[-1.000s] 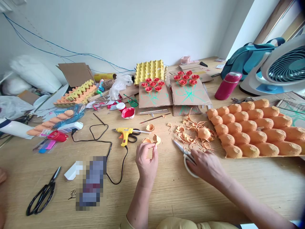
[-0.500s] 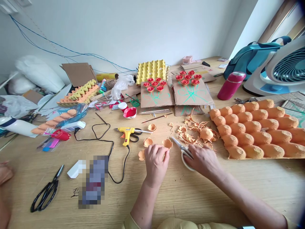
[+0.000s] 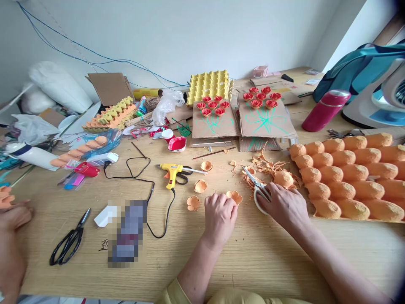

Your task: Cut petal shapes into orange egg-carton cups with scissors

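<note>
My left hand (image 3: 220, 217) is closed, its thumb and finger pinching the edge of a small orange egg-carton cup (image 3: 234, 196) cut into petals. My right hand (image 3: 286, 204) grips white-handled scissors (image 3: 258, 188), whose blades point away over a heap of orange carton scraps (image 3: 262, 164). Just beyond its knuckles lies an uncut orange cup (image 3: 283, 179). Three more petal-cut cups rest near my left hand: a flattened one (image 3: 193, 203), an upright one (image 3: 200, 186) and a farther one (image 3: 206, 166).
A yellow glue gun (image 3: 172, 175) trails its black cord left. Orange egg tray (image 3: 351, 177) stands right. Cardboard sheets (image 3: 215, 126) bear red flowers. Black scissors (image 3: 68, 242) lie left, near another person's hand (image 3: 17, 215) beside an orange carton piece (image 3: 5, 197). A pink bottle (image 3: 325, 110) stands behind.
My right hand and the scissors have shifted right and away, toward the scraps. My left hand has moved slightly right with the cup. The other person's hand shows more, with an orange carton piece beside it.
</note>
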`<state>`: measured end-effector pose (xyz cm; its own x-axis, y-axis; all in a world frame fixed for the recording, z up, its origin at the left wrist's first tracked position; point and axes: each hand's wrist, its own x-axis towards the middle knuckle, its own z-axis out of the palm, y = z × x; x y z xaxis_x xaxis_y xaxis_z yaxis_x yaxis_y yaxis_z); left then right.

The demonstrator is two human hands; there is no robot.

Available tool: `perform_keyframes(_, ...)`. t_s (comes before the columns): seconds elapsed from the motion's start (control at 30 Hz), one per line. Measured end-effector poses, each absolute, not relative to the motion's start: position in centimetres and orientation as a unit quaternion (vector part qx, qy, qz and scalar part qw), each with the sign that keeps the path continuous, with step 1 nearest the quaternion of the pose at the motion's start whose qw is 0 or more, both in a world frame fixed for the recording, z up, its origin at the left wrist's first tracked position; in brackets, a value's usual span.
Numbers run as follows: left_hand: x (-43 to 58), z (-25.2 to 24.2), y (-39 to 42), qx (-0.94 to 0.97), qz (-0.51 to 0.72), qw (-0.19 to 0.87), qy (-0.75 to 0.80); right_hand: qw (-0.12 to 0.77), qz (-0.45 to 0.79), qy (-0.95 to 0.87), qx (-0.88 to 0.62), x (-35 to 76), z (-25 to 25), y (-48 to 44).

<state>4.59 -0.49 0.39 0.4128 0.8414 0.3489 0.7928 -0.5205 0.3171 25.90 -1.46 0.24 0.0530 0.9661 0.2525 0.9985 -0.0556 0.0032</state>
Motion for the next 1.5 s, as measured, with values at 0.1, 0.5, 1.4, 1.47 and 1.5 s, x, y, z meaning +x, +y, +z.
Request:
perform_keyframes(0.1,4.6,0.5,-0.6,0.839,0.239,0.069,0.484,0.079,-0.089,-0.693,-0.712,25.9,0.2,-1.6)
perform_keyframes(0.5,1.3,2.2,1.0,0.748,0.378,0.067,0.542,0.110,-0.087,-0.701,-0.699,26.4,-0.1,-2.7)
perform_keyframes(1.4,1.0,2.3,-0.2,0.748,0.288,0.218,0.557,0.276,-0.016,-0.743,-0.610,25.2,0.9,-3.5)
perform_keyframes(1.47,2.8,2.7,-0.1,0.764,0.288,0.234,0.529,0.283,-0.012,-0.748,-0.600,25.1,1.2,-3.6)
perform_keyframes(1.5,3.6,2.8,0.1,0.771,0.289,0.232,0.519,0.287,-0.011,-0.749,-0.597,25.1,1.3,-3.7)
